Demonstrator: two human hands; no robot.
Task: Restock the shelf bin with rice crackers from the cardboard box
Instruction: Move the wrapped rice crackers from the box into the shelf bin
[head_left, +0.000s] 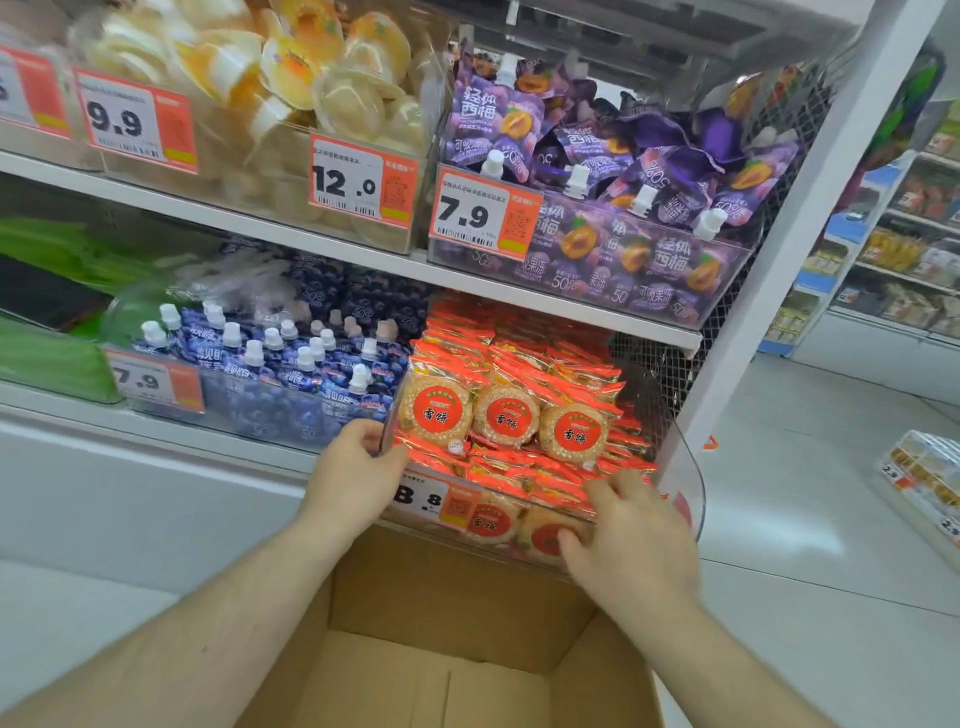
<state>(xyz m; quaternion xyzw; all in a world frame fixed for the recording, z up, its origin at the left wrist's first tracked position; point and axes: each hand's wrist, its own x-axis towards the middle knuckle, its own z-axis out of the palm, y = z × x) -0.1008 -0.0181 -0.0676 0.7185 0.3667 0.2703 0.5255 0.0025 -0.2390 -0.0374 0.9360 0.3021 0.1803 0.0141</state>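
A clear plastic shelf bin (688, 478) on the lower shelf is heaped with red-and-orange rice cracker packs (506, 415). It is pulled forward over an open cardboard box (447, 644), whose visible inside holds no packs. My left hand (353, 473) grips the bin's front left corner, thumb on the front wall. My right hand (631, 535) holds the bin's front rim on the right, fingers curled over the edge onto the packs and thumb on the front wall. A price tag reading 8.8 (428, 500) sits on the bin front between my hands.
Left of the bin stands a bin of blue spouted pouches (291, 364). The shelf above holds purple plum jelly pouches (623, 208) and clear jelly cups (311, 78). A white shelf upright (769, 260) borders the right; beyond it lies aisle floor and more shelving.
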